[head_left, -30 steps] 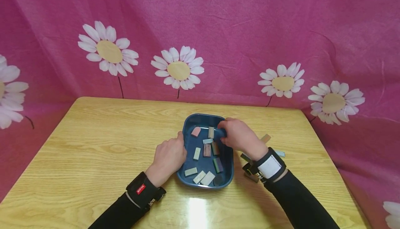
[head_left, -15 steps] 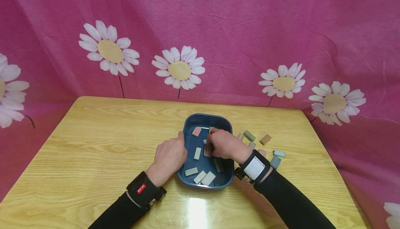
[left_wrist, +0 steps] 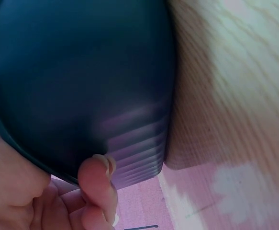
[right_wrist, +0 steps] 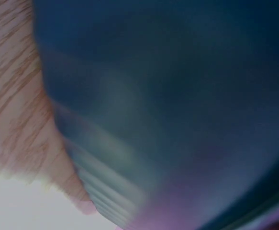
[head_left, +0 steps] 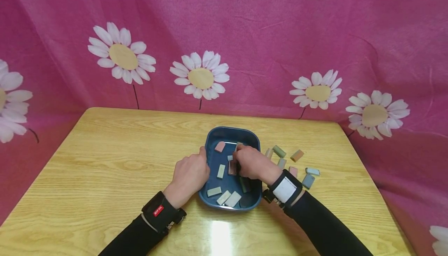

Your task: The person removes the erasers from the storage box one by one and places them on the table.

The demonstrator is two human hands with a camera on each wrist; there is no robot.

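A dark blue plastic bin (head_left: pixel 224 206) stands on the table with several small coloured blocks in it. My left hand (head_left: pixel 190 176) grips its left rim; in the left wrist view, curled fingers (left_wrist: pixel 97 179) lie against the outer wall. Over the bin's right side, my right hand (head_left: pixel 254 163) reaches down among the blocks. Its fingertips are hidden, so whether they pinch a block cannot be told. Close to them are a reddish-brown block (head_left: pixel 232 168), a pale blue block (head_left: pixel 230 157) and a grey-beige block (head_left: pixel 238 145). A pink block (head_left: pixel 219 147) lies farther back.
Right of the bin, several loose blocks lie on the wooden table (head_left: pixel 122 162), including a green one (head_left: pixel 279 151), an orange one (head_left: pixel 297 155) and a blue-grey one (head_left: pixel 308 181). A pink flowered cloth (head_left: pixel 259 54) hangs behind the table. The right wrist view is mostly the blurred bin wall (right_wrist: pixel 153 96).
My right hand has moved from the bin's right rim down and left among the blocks, then stayed nearly still. The grey-beige block beside it has shifted slightly. My left hand keeps its hold.
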